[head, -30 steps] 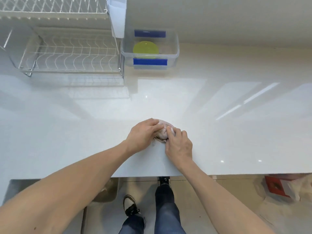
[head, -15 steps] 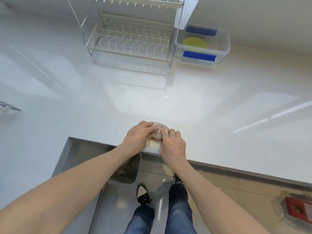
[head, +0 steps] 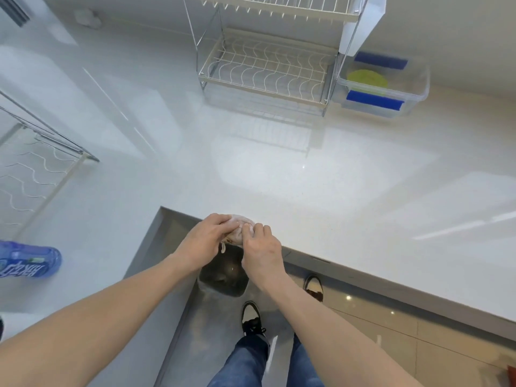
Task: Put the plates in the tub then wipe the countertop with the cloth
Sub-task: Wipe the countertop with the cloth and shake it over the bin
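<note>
A bunched pale pinkish cloth (head: 238, 227) is gripped between my left hand (head: 203, 241) and my right hand (head: 260, 250), at the front edge of the white countertop (head: 321, 191). A cord hangs from the cloth. The hands hold it above a grey bin (head: 223, 275) on the floor. At the back right stands a clear plastic tub (head: 384, 85) with blue strips on its walls. A yellow-green plate (head: 367, 78) lies inside the tub.
A two-level wire dish rack (head: 265, 68) stands left of the tub. Another wire rack (head: 30, 169) is on the counter's left wing, with a blue plastic bottle (head: 28, 262) lying near it. My legs and shoes (head: 252, 319) are on the tiled floor below.
My head has turned left, so the rack and tub shifted right in view. Both hands carried the bunched cloth from the countertop out over its front edge, above the bin.
</note>
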